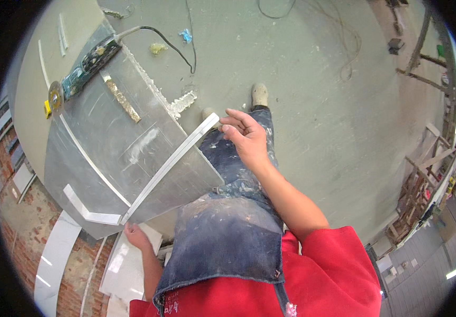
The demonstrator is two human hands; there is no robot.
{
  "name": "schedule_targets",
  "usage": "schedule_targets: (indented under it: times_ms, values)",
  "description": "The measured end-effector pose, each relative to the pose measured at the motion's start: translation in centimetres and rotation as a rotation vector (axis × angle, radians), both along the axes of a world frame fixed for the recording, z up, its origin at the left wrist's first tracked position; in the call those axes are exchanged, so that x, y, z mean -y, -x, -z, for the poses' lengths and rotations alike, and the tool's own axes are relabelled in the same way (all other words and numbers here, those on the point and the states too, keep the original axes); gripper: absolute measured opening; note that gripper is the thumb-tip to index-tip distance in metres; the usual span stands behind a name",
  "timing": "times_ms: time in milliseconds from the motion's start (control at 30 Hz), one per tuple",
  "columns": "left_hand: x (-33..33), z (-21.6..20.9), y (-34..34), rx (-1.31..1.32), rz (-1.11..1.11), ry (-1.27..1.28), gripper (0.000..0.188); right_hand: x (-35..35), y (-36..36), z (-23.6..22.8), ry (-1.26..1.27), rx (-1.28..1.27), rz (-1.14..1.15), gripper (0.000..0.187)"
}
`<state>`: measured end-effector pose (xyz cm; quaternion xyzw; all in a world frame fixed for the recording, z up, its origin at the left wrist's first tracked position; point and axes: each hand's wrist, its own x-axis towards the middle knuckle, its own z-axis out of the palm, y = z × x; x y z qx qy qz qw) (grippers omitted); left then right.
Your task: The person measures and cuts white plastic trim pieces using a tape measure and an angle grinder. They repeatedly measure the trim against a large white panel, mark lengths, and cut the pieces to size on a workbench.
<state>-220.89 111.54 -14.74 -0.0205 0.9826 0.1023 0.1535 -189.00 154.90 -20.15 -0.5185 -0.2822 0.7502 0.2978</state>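
A pair of long, narrow white strips [170,162], lying side by side, runs diagonally across the grey worktop [180,182] and reaches past its right edge. Near their upper end is my right hand [246,138], its fingers apart and curved; the fingertips are close to the strip's tip without closing round it. At the lower end, my left hand [137,235] has its fingers drawn together against the strip's end, partly hidden. An angled white piece [91,214] lies beside that end. Farther left, a thinner white strip [90,161] stretches along the worktop.
An angle grinder [86,67] with a round disc rests at the worktop's far left, its cord trailing to the floor. A flat, crusted bar [122,99] lies nearby. White slabs [59,253] stand lower left. Wooden frames [431,158] are at right.
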Motion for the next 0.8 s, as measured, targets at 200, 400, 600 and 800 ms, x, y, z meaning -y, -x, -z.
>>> schedule_targets:
  times_ms: [200,400,600,800]
  values:
    - [-17.4,-1.7,-7.9,-0.069,0.882,-0.063,0.046,-0.4,-0.7,0.6,0.115,-0.142,-0.035,0.047]
    - [-29.3,0.5,-11.2,-0.082,1.251,-0.186,0.051,-1.1,-2.0,2.0,0.16,-0.167,-0.103,0.044]
    - [-31.2,0.9,-11.6,-0.044,1.295,-0.178,0.054,-2.5,-5.4,3.9,0.22,-0.054,-0.079,0.041]
    - [-29.4,-0.7,-10.3,0.003,1.287,-0.082,0.049,-3.4,-7.1,4.8,0.263,-0.006,-0.082,0.041]
